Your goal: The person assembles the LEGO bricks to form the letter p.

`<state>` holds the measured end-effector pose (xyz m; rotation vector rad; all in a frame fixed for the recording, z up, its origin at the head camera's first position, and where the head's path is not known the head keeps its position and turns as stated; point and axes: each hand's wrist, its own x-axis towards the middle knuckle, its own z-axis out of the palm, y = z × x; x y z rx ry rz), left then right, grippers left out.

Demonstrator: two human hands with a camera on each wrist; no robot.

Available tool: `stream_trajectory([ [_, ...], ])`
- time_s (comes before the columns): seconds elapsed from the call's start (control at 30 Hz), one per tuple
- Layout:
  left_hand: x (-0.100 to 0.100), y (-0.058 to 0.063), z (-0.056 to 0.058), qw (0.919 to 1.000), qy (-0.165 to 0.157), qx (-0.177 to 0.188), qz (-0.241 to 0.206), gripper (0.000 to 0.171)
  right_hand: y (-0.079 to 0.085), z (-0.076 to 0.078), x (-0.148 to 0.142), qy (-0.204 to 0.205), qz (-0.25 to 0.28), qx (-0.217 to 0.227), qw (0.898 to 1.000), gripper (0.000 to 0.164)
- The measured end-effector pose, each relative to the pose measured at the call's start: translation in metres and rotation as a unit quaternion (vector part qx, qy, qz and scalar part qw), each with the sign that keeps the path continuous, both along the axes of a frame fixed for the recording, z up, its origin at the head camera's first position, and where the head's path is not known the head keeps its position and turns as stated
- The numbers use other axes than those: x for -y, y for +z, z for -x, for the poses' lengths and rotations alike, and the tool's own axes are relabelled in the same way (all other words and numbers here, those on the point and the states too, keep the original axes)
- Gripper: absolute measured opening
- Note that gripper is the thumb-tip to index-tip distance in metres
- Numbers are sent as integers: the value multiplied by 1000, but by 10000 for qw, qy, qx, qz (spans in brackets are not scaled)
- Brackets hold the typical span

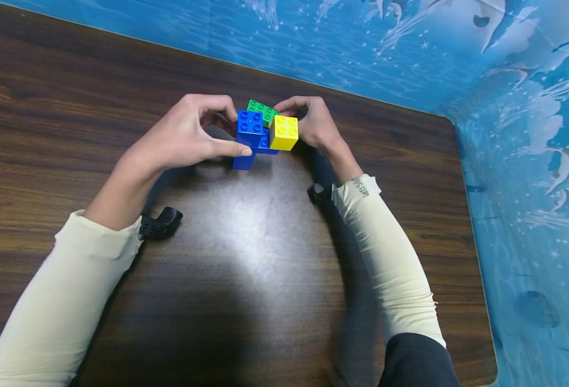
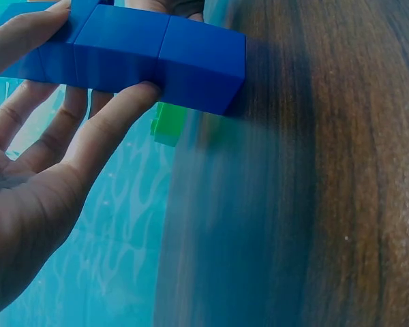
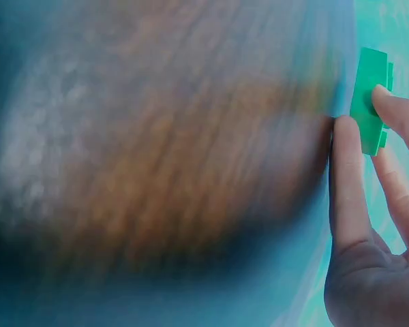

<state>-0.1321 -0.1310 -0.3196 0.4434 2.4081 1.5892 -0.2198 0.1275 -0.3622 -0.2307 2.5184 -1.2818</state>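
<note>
In the head view, my left hand (image 1: 182,134) grips a stack of blue toy bricks (image 1: 250,128), thumb on the near side and fingers behind. The left wrist view shows the blue bricks (image 2: 160,54) joined in a row, with the left hand (image 2: 61,163) around them. A yellow brick (image 1: 284,133) sits at the right of the blue bricks. Just behind them is a green brick (image 1: 263,111) with studs on top. My right hand (image 1: 315,121) pinches that green brick (image 3: 370,102) with its fingertips, and the yellow brick partly hides this hand in the head view.
A dark wooden table (image 1: 245,322) lies beneath both hands. Behind it and along its right side hangs a blue sea-patterned sheet (image 1: 284,37). Black wrist devices (image 1: 160,223) sit at both cream sleeves (image 1: 386,252).
</note>
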Motion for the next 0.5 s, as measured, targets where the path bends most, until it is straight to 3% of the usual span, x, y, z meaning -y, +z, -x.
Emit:
stream_trajectory([
  [0.5,-1,0,-1,10000,-49,-20,46,32,16,-8,-12,-88,245,28,9997,35],
])
